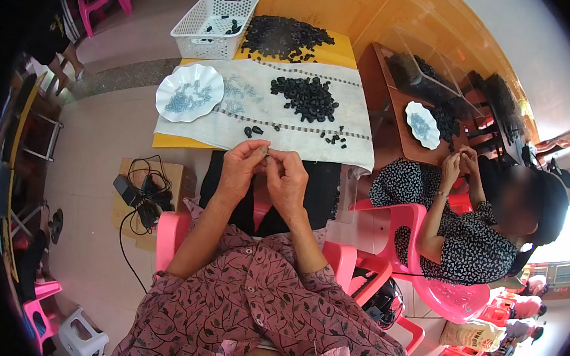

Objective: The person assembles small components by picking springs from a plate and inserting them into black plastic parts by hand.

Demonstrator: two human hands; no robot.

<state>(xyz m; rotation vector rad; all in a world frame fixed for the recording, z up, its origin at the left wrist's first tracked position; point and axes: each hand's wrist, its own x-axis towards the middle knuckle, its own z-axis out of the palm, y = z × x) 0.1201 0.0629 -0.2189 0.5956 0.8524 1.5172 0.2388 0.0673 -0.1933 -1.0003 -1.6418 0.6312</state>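
My left hand (pixel 238 168) and my right hand (pixel 287 186) meet above my lap, just off the table's near edge. Both have thumb and fingers pinched together around a small dark piece (pixel 267 153), mostly hidden by the fingertips. Beyond them, a few small black parts (pixel 253 132) lie on the white cloth (pixel 294 141). Farther back on the cloth is a pile of black parts (pixel 306 98). Left of it, clear small pieces (pixel 239 97) are scattered beside a white scalloped plate (pixel 163 99) that holds more of them.
A white plastic basket (pixel 205 48) and a larger black heap (pixel 284 36) stand at the back. To my right a seated person (pixel 471 235) works at a brown table (pixel 396 119) with another plate (pixel 410 135). A cardboard box (pixel 123 217) with cables is left of my pink chair (pixel 170 233).
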